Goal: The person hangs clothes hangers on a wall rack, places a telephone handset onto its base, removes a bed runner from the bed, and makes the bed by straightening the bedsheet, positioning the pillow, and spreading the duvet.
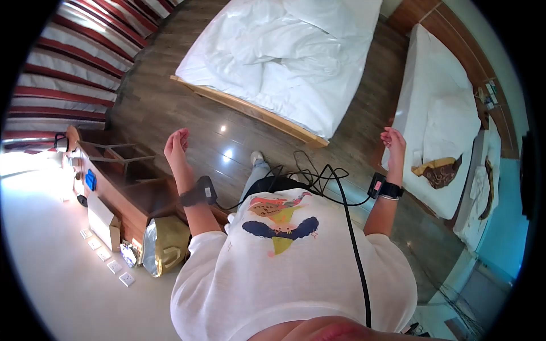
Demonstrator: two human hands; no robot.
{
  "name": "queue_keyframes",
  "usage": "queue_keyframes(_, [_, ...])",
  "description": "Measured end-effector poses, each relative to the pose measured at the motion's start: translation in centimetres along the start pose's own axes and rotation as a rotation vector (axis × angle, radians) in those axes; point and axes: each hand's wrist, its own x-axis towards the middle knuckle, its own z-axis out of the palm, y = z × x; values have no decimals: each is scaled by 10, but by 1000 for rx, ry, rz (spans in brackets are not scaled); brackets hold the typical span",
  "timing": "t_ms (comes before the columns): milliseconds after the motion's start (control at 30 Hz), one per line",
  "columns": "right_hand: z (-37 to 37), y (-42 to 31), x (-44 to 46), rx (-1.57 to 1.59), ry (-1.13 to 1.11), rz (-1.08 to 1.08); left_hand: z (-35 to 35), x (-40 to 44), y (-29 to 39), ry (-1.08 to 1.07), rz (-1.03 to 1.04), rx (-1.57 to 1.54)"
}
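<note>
"Brown floor all round. Where's the big bed?"
"Ahead, between left grip and right grip, touching neither."
"And the side bed?"
"One, right of the right grip, one patterned cloth on it."
"Fingers?"
"Both empty. Right: loosely curled, slightly parted. Left: bunched; thumb contact, can't tell."

A bedroom resembling a hotel or guest room centers on a wide bed with rumpled white bedding. Beyond one side of the bed hang red-and-white striped curtains; on its opposite side stands a narrower white-covered bed. Dark wood-look flooring surrounds the bed, and a wooden desk unit stands near the curtains.
</note>
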Motion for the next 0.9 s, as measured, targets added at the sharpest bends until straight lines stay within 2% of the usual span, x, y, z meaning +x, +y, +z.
queue_keyframes(67, [-30, -5, -6, -23, 186, 3, 18, 7, -1, -31, 13, 9])
queue_keyframes(167, [-65, 13, 0, -13, 296, 45, 37, 30, -13, -70, -9, 37])
queue_keyframes(300, [-70, 57, 16, 27, 230, 84, 62, 101, -40, -221, -119, 112])
queue_keyframes(333, [-63, 63, 23, 57, 192, 157, 68, 123, -49, -271, -170, 104])
queue_keyframes(400, [-42, 72, 45, 89, 151, 231, 75, 165, -77, -238, -206, 79])
queue_keyframes(500, [3, 85, 80, -55, 125, 447, 85, 250, -128, -215, -273, 72])
queue_keyframes(600, [54, 101, 136, -168, 129, 474, 94, 349, -198, -212, -427, 101])
queue_keyframes(667, [81, 132, 169, -178, 100, 476, 89, 385, -237, -225, -396, 265])
queue_keyframes(733, [126, 152, 206, -199, 128, 487, 103, 406, -242, -186, -543, 272])
queue_keyframes(800, [159, 175, 246, -281, 127, 516, 108, 444, -271, -141, -647, 412])
queue_keyframes(833, [170, 195, 266, -325, 112, 533, 127, 441, -262, -49, -614, 417])
queue_keyframes(900, [193, 226, 306, -523, 135, 533, 116, 478, -301, -117, -590, 514])
